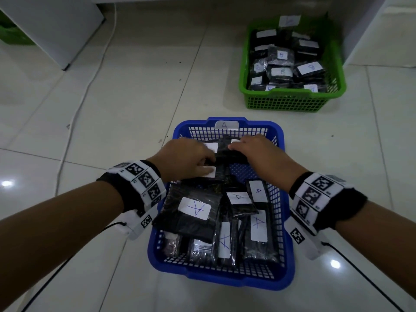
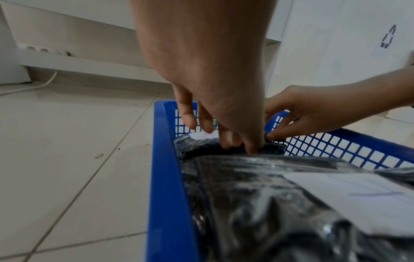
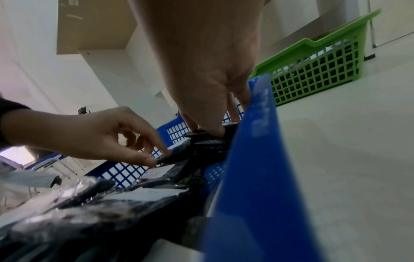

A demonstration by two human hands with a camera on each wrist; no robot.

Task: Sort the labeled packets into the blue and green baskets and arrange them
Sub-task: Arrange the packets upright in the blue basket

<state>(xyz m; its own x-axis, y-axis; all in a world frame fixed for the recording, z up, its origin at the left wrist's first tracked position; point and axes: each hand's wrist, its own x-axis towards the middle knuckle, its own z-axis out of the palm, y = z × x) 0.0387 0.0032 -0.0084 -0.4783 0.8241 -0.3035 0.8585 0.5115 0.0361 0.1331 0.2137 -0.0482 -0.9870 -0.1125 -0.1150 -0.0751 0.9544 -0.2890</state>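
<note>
The blue basket (image 1: 290, 244) stands on the floor in front of me, tagged "A" on its far rim and holding several black packets (image 1: 195, 208) with white "A" labels. Both hands work at its far end. My left hand (image 1: 210, 164) pinches a black packet (image 1: 227, 154) from the left, and my right hand (image 1: 234, 147) pinches the same packet from the right. In the left wrist view my left hand (image 2: 237, 145) presses down on the packet (image 2: 201, 147). The green basket (image 1: 292, 102), far right, is full of packets labelled "B".
White tiled floor surrounds both baskets. A white cable (image 1: 90, 86) runs along the floor at left, past a white cabinet (image 1: 56, 25). A power strip (image 2: 44, 50) lies by the wall. Another green object (image 1: 11, 32) shows at the far left edge.
</note>
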